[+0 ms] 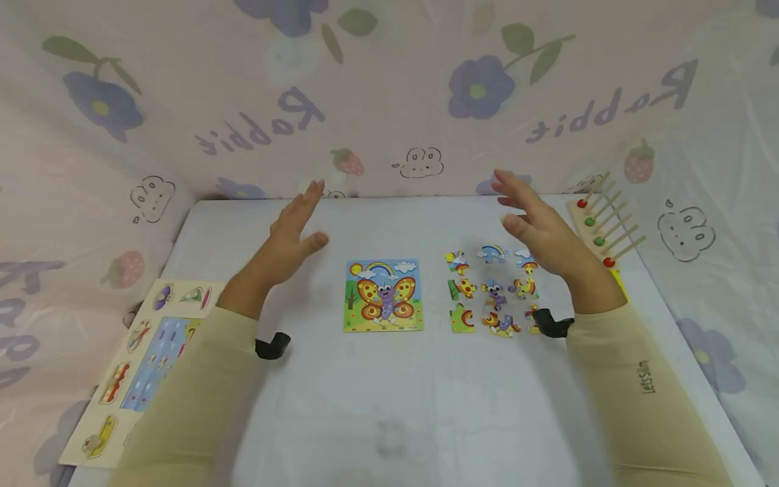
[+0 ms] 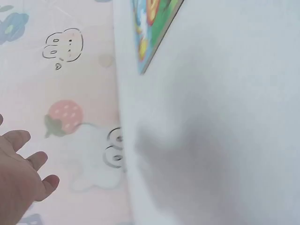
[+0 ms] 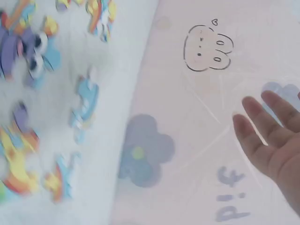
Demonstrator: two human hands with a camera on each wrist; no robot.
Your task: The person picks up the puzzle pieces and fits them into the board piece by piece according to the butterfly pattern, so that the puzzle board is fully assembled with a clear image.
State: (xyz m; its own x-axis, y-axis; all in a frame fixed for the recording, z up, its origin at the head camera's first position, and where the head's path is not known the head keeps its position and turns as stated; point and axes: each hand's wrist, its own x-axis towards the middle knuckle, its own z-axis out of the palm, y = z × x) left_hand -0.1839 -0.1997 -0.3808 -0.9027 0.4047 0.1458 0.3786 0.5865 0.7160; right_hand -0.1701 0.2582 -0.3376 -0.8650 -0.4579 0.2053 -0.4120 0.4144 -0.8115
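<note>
Both hands are raised over the table and hold nothing. My left hand (image 1: 293, 233) has its fingers extended and its thumb spread, left of a square butterfly puzzle board (image 1: 383, 295). In the left wrist view, its fingers (image 2: 40, 161) show at the lower left, with a corner of the board (image 2: 150, 33) at the top. My right hand (image 1: 538, 230) hovers beyond and above loose jigsaw pieces (image 1: 494, 294) laid out in rows right of the board. The right wrist view shows its spread fingers (image 3: 262, 131) and several pieces (image 3: 84, 103) at the left. Part of the pieces is hidden by the right arm.
At the left edge lies a wooden picture board (image 1: 155, 358), partly under the left sleeve. A wooden base with pegs and red and green beads (image 1: 599, 223) stands at the right edge. A patterned curtain (image 1: 389, 88) rises behind the table (image 1: 389, 399).
</note>
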